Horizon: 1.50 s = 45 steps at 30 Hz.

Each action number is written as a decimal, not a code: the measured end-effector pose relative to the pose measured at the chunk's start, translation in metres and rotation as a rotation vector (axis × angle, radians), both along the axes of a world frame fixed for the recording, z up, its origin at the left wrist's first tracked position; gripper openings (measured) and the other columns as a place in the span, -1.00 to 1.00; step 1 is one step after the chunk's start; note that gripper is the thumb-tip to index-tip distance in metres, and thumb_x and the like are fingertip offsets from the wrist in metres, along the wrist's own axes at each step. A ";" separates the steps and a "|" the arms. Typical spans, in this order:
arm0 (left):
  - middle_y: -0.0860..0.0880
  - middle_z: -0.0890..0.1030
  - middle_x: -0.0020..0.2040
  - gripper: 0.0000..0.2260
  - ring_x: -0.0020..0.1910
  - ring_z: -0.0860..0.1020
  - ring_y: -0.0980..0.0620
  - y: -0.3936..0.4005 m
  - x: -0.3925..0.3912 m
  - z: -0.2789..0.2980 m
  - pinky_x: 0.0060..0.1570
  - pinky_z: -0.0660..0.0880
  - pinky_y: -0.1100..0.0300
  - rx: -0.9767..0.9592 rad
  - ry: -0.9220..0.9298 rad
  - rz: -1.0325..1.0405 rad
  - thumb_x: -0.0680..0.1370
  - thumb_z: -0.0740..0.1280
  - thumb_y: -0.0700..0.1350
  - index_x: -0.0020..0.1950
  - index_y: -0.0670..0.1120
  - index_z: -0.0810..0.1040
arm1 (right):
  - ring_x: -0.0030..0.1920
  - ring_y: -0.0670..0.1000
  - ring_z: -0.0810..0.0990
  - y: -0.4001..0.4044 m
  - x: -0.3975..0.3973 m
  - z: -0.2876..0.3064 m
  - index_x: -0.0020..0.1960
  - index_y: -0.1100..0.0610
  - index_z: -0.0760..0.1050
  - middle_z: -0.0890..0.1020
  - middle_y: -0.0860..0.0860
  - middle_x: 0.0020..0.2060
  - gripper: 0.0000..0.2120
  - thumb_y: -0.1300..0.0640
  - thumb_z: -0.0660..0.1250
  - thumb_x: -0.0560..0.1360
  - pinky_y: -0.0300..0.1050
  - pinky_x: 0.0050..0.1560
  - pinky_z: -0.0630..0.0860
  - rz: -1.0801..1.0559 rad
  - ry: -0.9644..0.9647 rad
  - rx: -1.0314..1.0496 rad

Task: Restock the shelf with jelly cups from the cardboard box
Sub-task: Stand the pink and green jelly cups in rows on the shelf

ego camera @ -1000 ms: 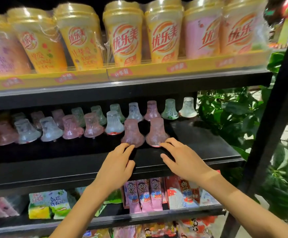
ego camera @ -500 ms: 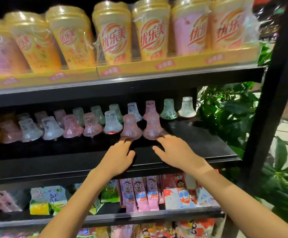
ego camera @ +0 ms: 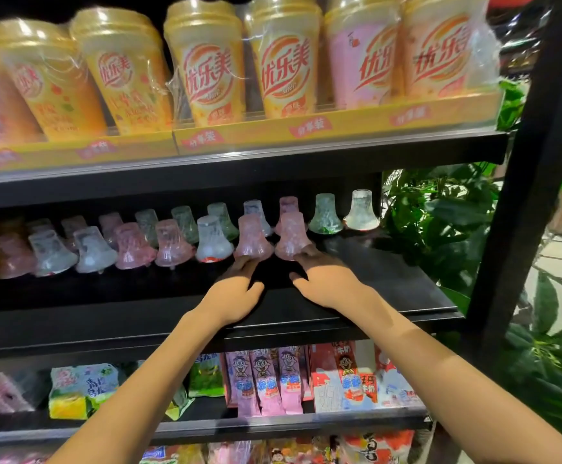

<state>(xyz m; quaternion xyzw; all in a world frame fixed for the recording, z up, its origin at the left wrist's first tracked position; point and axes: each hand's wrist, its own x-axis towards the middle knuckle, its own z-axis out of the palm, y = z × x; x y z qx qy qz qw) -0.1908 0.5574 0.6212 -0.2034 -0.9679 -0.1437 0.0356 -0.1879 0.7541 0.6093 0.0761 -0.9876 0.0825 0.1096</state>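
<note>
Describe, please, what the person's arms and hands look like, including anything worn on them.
Both forearms are bare as far as the frame shows: no sleeves, gloves, watch or bracelets. The left hand and right hand show no rings or markings. Nails look short and unpainted, though blur limits detail.

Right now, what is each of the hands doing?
Left hand: open, straight fingertips touching a pink jelly cup.
Right hand: open, fingertips touching the neighbouring pink cup.
</note>
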 end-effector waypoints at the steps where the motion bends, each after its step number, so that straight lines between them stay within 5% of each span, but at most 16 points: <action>1: -0.20 0.39 0.43 -0.60 0.37 0.38 -0.14 0.000 -0.001 -0.001 0.21 0.27 0.22 0.013 -0.008 0.002 0.67 0.13 -0.06 0.48 -0.18 0.31 | 0.27 0.18 0.47 0.000 -0.002 -0.001 0.42 0.10 0.33 0.37 0.09 0.39 -0.55 -0.09 0.15 0.62 0.02 0.23 0.46 0.004 -0.010 0.005; 7: -0.02 0.16 0.57 -0.54 0.51 0.18 -0.02 -0.002 -0.016 -0.006 0.42 0.13 0.22 0.010 -0.003 -0.070 0.65 0.14 -0.03 0.55 -0.04 0.22 | 0.39 0.16 0.37 0.000 -0.015 0.001 0.51 0.06 0.23 0.21 0.04 0.51 -0.50 -0.10 0.14 0.63 0.03 0.33 0.40 0.006 -0.074 -0.029; 13: -0.01 0.19 0.55 -0.57 0.50 0.20 -0.03 -0.003 -0.024 -0.009 0.46 0.19 0.07 -0.006 0.010 -0.082 0.63 0.15 0.01 0.51 -0.03 0.30 | 0.40 0.15 0.35 -0.002 -0.022 -0.001 0.51 0.05 0.23 0.19 0.02 0.51 -0.50 -0.10 0.14 0.63 0.04 0.33 0.40 -0.018 -0.080 -0.053; 24: -0.04 0.18 0.56 -0.56 0.51 0.18 -0.04 -0.003 -0.027 -0.016 0.45 0.14 0.14 0.006 0.022 -0.068 0.63 0.15 -0.01 0.51 -0.07 0.30 | 0.42 0.17 0.33 0.000 -0.022 -0.010 0.51 0.07 0.25 0.25 0.06 0.50 -0.51 -0.06 0.15 0.63 0.07 0.37 0.37 -0.002 -0.024 -0.118; 31: -0.14 0.34 0.47 -0.58 0.43 0.31 -0.11 -0.003 -0.011 -0.009 0.32 0.25 0.15 -0.008 0.080 -0.026 0.65 0.15 -0.01 0.48 -0.13 0.32 | 0.36 0.20 0.39 -0.003 -0.017 -0.007 0.46 0.11 0.33 0.34 0.11 0.43 -0.55 0.00 0.19 0.61 0.07 0.31 0.41 0.028 0.075 -0.078; 36: -0.24 0.57 0.05 -0.75 0.06 0.50 -0.24 -0.017 0.012 -0.014 -0.12 0.28 0.06 0.045 0.240 0.006 0.64 0.15 -0.04 0.07 -0.20 0.49 | 0.18 0.22 0.51 -0.025 0.001 -0.008 0.32 0.14 0.48 0.54 0.17 0.22 -0.62 0.01 0.18 0.57 0.08 0.17 0.49 0.139 0.204 -0.104; 39: -0.18 0.52 0.07 -0.76 0.08 0.47 -0.18 -0.043 0.022 -0.019 -0.02 0.39 0.00 0.067 0.274 -0.051 0.62 0.15 -0.04 0.14 -0.17 0.46 | 0.06 0.21 0.57 -0.060 0.014 -0.005 0.21 0.16 0.53 0.62 0.17 0.06 -0.66 0.01 0.15 0.57 0.06 0.01 0.50 0.221 0.255 -0.106; 45: -0.13 0.37 0.45 -0.58 0.44 0.31 -0.07 -0.138 0.046 -0.034 0.36 0.31 -0.02 0.058 0.291 0.062 0.62 0.13 -0.03 0.44 -0.15 0.38 | 0.18 0.12 0.54 -0.148 0.028 0.000 0.31 0.13 0.52 0.59 0.08 0.19 -0.60 0.01 0.14 0.57 0.10 0.19 0.47 0.468 0.255 -0.111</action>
